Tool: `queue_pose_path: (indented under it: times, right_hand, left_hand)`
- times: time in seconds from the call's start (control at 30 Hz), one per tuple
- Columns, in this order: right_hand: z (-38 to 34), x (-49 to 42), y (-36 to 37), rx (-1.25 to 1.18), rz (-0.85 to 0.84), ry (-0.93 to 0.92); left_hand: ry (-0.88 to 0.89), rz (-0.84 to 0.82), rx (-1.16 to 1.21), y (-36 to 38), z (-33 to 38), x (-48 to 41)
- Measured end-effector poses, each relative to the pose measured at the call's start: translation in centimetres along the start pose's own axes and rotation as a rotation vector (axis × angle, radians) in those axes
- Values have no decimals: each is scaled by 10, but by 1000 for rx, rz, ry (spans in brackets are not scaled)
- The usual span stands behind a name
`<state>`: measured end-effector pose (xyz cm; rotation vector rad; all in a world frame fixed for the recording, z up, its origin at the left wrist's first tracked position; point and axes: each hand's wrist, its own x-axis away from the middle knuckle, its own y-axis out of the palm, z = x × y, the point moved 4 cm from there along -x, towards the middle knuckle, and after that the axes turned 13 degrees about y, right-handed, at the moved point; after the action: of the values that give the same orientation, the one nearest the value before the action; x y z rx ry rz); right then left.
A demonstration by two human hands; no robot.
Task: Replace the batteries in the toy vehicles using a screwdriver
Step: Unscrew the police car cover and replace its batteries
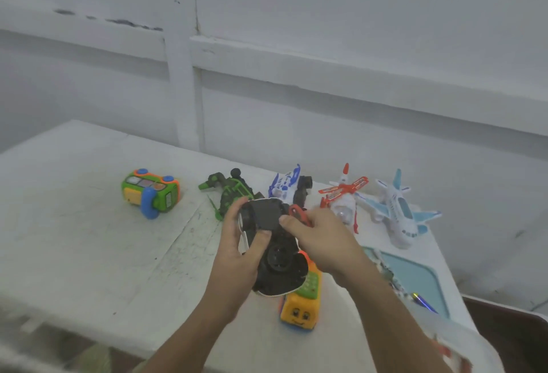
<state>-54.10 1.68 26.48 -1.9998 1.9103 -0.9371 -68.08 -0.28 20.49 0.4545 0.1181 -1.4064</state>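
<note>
Watching the head cam feed here: the black plastic toy car [275, 257] with a thin white edge is flipped belly-up and held in the air above the scuffed white table [89, 239], roughly dead centre. Its underside shows a flat dark panel at the 12 o'clock end and a round wheel hub lower down.

The left hand [234, 254] is wrapped round the car's 9 o'clock side, with the thumb lying on the underside. The right hand [326, 242] pinches the 2 o'clock end, thumb tip on the panel's edge and the other fingers tucked behind. A small red piece [297, 213] pokes out just above that thumb (I can't tell what it is).

A yellow bus-shaped toy with a face [299, 310] lies on the table under the car at 6 o'clock. At 3 o'clock there's a white-and-light-blue plastic plane [397, 212].
</note>
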Motion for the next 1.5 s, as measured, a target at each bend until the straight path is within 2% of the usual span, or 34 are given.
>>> queue_pose_path:
  times: [0.17,0.37,0.6,0.8,0.9,1.03,1.13,1.2,1.27,1.37,1.5]
  right_hand:
    - [3,-10,55,-182,-194,175]
    - [15,-7,92,102,59,162]
    - [34,4,136,454,61,262]
    - [25,8,138,569,177,228]
    - [3,14,107,389,336,123]
    - [-17,26,44,-272,441,-48]
    - [-20,34,0,-474,496,-122]
    - [-14,38,-22,-662,444,-145]
    - [-4,42,-36,-833,299,-159]
    - [18,50,-54,-937,198,-203]
    - [53,59,-84,-832,339,-181]
  left_hand:
    - [-75,58,-78,-56,-12,4]
    - [-168,147,-141,-121,-30,12]
    - [-197,134,-150,-152,-36,15]
    - [-135,37,-69,-140,-22,10]
    - [-112,-9,-37,-129,-13,5]
    - [-71,-90,7,-102,1,0]
    - [-41,-162,38,-75,8,0]
    - [-44,-210,74,-54,8,1]
    - [-55,-267,114,-29,7,4]
    - [-64,-385,135,13,5,11]
    - [-93,-522,158,73,-3,25]
